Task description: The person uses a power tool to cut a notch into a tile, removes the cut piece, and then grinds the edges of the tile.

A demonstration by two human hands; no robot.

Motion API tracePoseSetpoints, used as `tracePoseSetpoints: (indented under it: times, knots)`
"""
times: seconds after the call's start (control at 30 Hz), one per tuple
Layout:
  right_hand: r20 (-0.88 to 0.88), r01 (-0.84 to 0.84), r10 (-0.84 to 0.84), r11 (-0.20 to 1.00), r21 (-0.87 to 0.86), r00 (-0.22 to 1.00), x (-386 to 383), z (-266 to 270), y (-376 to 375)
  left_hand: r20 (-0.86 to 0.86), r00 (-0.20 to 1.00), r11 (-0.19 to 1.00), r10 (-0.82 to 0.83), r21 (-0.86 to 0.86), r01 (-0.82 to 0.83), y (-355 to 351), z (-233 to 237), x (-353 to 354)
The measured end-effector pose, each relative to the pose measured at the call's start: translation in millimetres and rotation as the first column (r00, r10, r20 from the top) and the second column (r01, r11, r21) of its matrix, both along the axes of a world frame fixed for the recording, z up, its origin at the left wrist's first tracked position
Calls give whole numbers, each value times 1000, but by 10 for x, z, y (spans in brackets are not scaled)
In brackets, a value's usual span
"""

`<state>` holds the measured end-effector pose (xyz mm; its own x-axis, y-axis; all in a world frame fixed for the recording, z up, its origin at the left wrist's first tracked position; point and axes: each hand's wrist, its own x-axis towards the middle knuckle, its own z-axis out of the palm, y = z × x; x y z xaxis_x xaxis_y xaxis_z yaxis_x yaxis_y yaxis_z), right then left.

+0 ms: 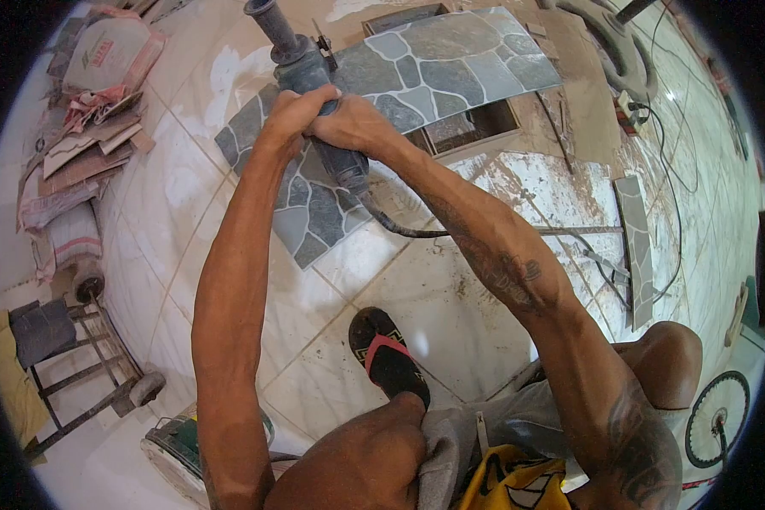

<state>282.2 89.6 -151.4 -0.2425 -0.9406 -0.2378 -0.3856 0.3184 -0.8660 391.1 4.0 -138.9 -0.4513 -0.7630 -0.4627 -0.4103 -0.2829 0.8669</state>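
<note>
A dusty, dark corded power tool, which looks like an angle grinder, is held out in front of me over stone-patterned tile. My left hand is closed around its body. Right beside it, touching it, my right hand also grips the body. The cord leaves the tool's rear end and passes under my right forearm. A large grey tile with pale joint lines lies across a wooden frame. More of the same patterned tile shows beneath the tool. Where the tool meets the tile is hidden.
Sacks and broken boards are piled at the left. A narrow tile strip lies at the right, near a power outlet box with cables. A metal stand and a bucket are at the lower left.
</note>
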Motion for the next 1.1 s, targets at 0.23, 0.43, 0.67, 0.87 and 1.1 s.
tracePoseSetpoints:
  times: [0.23, 0.43, 0.67, 0.87, 1.1]
  knots:
    - [14, -6, 5, 1000, 11, 1000, -5, -2, 31, 11, 1000, 999, 21, 47, -22, 27, 10, -14]
    - [-16, -5, 5, 1000, 9, 1000, 0, 13, 56, 6, 1000, 1000, 7, 29, -7, 44, -5, 4]
    - [1, -20, 20, 1000, 10, 1000, 3, -1, 67, 29, 1000, 1000, 12, 20, -12, 77, 17, 6]
    - [-27, -37, 38, 999, 26, 999, 0, -36, 59, 16, 1000, 1000, 7, 5, -8, 83, -13, 16]
    - [-3, -17, 17, 1000, 18, 1000, 8, 50, 141, 57, 998, 999, 17, 43, -20, 87, -18, 10]
